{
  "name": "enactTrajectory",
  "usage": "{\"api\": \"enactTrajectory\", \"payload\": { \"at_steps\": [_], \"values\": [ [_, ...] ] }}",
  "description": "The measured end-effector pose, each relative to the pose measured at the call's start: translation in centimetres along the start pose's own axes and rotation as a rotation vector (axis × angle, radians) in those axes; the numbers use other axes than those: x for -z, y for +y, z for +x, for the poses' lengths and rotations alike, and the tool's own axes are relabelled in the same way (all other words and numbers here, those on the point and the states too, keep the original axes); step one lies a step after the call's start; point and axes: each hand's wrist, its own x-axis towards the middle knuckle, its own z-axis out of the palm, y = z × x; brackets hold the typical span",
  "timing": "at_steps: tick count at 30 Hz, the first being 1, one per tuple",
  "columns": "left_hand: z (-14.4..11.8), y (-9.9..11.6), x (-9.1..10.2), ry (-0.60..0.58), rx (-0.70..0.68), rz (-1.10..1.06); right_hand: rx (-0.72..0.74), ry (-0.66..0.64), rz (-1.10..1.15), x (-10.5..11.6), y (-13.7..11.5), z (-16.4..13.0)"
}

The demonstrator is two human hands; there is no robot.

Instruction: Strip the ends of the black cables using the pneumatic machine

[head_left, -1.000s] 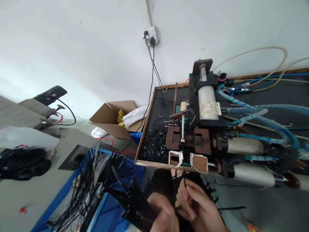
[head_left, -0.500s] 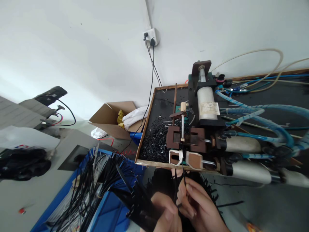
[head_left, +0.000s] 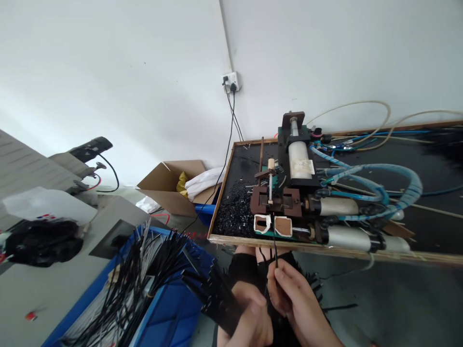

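— White walls meet in a corner behind our bench [head_left: 325, 250], with a socket [head_left: 230, 81] at twelve o'clock and a small pneumatic press [head_left: 289, 193] sitting on the black tray top.

— Our right hand [head_left: 294, 301] pinches one thin black strip [head_left: 275, 241] between thumb and fingertips, grip closed on it, holding it upright so its tip lines up with the slot between the two white-edged blocks [head_left: 273, 225].

— And our left hand [head_left: 251, 320], at six o'clock, wraps tightly round a bundle of black strips [head_left: 217, 299], keeping the supply close to the feeding hand. More strips fan out of the blue bin [head_left: 162, 318] at eight o'clock.

— Compared with a second ago, the right-hand block now sits closed up against its partner. Our view has pulled back too, so the press looks smaller and farther off.
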Motion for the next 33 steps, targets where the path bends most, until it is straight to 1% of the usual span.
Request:
{"api": "enactTrajectory", "payload": {
  "at_steps": [3, 5, 7, 9, 11, 12, 13, 14, 15, 16, 18, 19, 20, 21, 24, 27, 29, 30, 33],
  "values": [
    [-0.8, -0.4, -0.1, 0.022, -0.006, 0.007, 0.176, -0.013, -0.316, 0.5, 0.0, -0.9],
    [-1.5, -0.7, -0.1, 0.037, 0.001, -0.002, 0.298, -0.004, -0.614, 1.2, -0.2, -1.1],
    [-2.4, -1.0, -0.1, 0.04, -0.001, -0.02, 0.404, 0.1, -0.965, 2.2, -0.4, -1.0],
    [-3.5, -1.1, -0.1, 0.064, -0.006, -0.033, 0.511, 0.292, -1.295, 3.3, -0.5, -1.0],
    [-4.6, -1.1, -0.2, 0.104, -0.009, -0.03, 0.648, 0.413, -1.527, 4.1, -0.5, -1.3],
    [-5.2, -1.0, -0.2, 0.122, -0.008, -0.018, 0.73, 0.431, -1.608, 4.2, -0.6, -1.6],
    [-5.7, -1.0, -0.2, 0.134, -0.008, -0.001, 0.808, 0.403, -1.67, 4.2, -0.7, -2.0],
    [-6.1, -0.9, -0.1, 0.134, -0.014, 0.015, 0.868, 0.325, -1.714, 4.0, -0.8, -2.6],
    [-6.5, -0.9, -0.1, 0.13, -0.024, 0.032, 0.898, 0.198, -1.739, 3.6, -0.9, -3.1],
    [-6.8, -0.9, 0.0, 0.126, -0.035, 0.053, 0.883, 0.013, -1.745, 3.1, -1.0, -3.7],
    [-7.5, -1.1, 0.1, 0.119, -0.06, 0.092, 0.745, -0.362, -1.702, 2.3, -0.9, -4.7],
    [-7.8, -1.2, 0.2, 0.12, -0.066, 0.108, 0.655, -0.495, -1.674, 2.1, -0.7, -5.1],
    [-8.2, -1.3, 0.4, 0.126, -0.063, 0.118, 0.568, -0.576, -1.656, 2.0, -0.4, -5.6],
    [-8.7, -1.5, 0.5, 0.135, -0.051, 0.121, 0.49, -0.613, -1.655, 2.1, 0.0, -6.1],
    [-10.6, -2.2, 1.6, 0.16, -0.001, 0.106, 0.291, -0.614, -1.692, 2.9, 1.3, -8.1],
    [-12.4, -2.8, 3.5, 0.132, 0.054, 0.13, 0.169, -0.619, -1.687, 4.0, 2.0, -10.4],
    [-13.1, -2.9, 5.0, 0.052, 0.099, 0.18, 0.111, -0.59, -1.691, 4.7, 1.9, -11.7],
    [-13.1, -3.0, 5.7, -0.009, 0.125, 0.216, 0.073, -0.565, -1.708, 4.9, 1.8, -12.1],
    [-12.2, -2.9, 7.1, -0.244, 0.22, 0.339, -0.036, -0.514, -1.778, 5.6, 0.9, -12.4]
  ]
}}
